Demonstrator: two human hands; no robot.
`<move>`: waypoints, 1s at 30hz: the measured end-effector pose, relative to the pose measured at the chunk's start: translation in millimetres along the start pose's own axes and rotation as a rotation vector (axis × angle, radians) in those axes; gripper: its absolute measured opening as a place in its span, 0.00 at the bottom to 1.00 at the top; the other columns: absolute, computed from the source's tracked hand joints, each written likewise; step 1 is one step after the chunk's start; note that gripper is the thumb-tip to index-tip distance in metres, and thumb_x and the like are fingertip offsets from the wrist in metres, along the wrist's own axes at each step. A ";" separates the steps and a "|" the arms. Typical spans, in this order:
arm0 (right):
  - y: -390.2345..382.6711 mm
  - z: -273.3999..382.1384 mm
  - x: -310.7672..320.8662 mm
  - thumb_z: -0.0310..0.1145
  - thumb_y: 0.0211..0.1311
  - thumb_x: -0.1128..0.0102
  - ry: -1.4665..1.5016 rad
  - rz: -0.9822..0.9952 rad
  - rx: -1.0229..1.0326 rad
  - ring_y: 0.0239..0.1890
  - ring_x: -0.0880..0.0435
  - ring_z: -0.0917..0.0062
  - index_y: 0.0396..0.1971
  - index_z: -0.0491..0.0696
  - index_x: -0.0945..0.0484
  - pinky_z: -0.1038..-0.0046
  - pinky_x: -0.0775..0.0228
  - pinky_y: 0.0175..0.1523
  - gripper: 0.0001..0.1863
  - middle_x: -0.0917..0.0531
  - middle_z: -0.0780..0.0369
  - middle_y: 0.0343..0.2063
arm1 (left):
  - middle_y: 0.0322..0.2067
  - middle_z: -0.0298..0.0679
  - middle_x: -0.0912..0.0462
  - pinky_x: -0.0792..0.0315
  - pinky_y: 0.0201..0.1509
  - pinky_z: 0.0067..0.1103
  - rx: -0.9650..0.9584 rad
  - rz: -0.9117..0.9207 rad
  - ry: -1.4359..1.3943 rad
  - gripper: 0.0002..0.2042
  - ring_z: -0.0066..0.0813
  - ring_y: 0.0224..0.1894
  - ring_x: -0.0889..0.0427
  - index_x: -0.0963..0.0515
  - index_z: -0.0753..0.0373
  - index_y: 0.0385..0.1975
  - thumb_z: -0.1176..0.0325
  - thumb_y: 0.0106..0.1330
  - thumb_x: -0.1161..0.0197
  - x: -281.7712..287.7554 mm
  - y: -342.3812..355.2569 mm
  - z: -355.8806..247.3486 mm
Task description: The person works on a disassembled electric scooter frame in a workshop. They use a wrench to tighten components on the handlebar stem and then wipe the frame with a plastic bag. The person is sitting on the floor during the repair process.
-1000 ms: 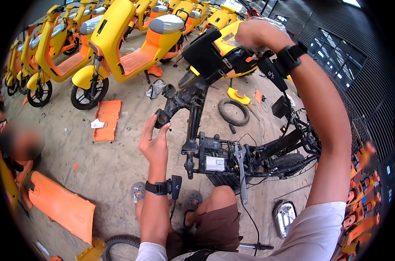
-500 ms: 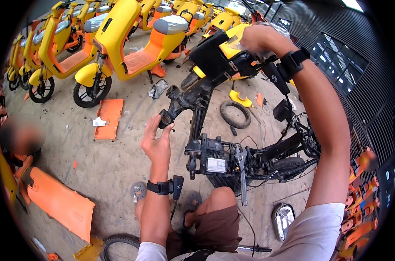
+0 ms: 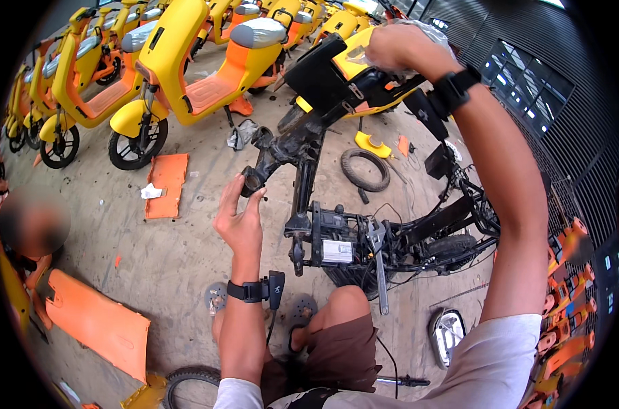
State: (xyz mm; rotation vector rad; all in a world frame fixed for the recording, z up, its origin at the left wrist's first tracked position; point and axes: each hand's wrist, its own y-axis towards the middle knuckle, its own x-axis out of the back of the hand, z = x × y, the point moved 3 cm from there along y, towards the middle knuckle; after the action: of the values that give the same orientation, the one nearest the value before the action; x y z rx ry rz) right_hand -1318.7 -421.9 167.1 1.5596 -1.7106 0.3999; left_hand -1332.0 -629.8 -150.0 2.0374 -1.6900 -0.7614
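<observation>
My left hand (image 3: 240,221) is closed with thumb and fingers round the open end of a black metal frame tube (image 3: 253,178). The tube runs up to a black box-like part (image 3: 316,71) beside a yellow panel. My right hand (image 3: 394,49), bent at the wrist, is closed on the clear-plastic-wrapped part (image 3: 428,34) at the top; its fingertips are partly hidden. Below lies a stripped black scooter chassis (image 3: 418,249) with wires and a silver module (image 3: 337,251). An adjustable wrench (image 3: 379,269) rests across the chassis.
Yellow and orange scooters (image 3: 207,75) stand in rows at the back left. Orange panels (image 3: 98,324), a loose tyre (image 3: 365,169) and a silver-rimmed cover (image 3: 448,339) lie on the floor. Another person (image 3: 33,225) is at far left. Orange parts (image 3: 565,307) are piled at right.
The view has shifted slightly. My right hand and the upper frame appear a little further left and higher. Both hands keep their hold.
</observation>
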 end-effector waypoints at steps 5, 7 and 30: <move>-33.3 -3.8 -10.1 0.41 0.63 0.55 -0.037 -0.615 0.236 0.22 0.19 0.61 0.27 0.49 0.17 0.61 0.27 0.33 0.17 0.19 0.58 0.17 | 0.44 0.46 0.17 0.31 0.57 0.25 -0.045 -0.032 0.036 0.19 0.33 0.49 0.20 0.20 0.70 0.42 0.80 0.47 0.28 -1.7 -2.3 -0.4; -31.6 -6.6 -15.2 0.41 0.62 0.55 -0.111 -0.632 0.237 0.23 0.19 0.61 0.26 0.50 0.17 0.61 0.27 0.30 0.17 0.19 0.57 0.17 | 0.44 0.47 0.17 0.31 0.57 0.25 -0.011 -0.031 0.007 0.19 0.33 0.50 0.20 0.20 0.71 0.42 0.81 0.47 0.28 -3.2 -4.1 0.4; -4.5 -11.7 -2.2 0.43 0.65 0.54 -0.016 -0.242 0.148 0.27 0.19 0.59 0.30 0.42 0.18 0.62 0.27 0.35 0.21 0.19 0.50 0.24 | 0.43 0.46 0.17 0.30 0.55 0.23 -0.023 -0.035 0.054 0.19 0.31 0.48 0.19 0.20 0.70 0.41 0.80 0.46 0.27 -2.3 -1.8 -2.7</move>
State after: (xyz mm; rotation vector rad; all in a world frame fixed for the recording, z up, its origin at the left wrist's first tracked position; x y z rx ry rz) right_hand -1310.8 -413.2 171.9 1.8569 -1.5088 0.3985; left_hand -1329.3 -627.3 -148.6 2.0584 -1.6124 -0.7273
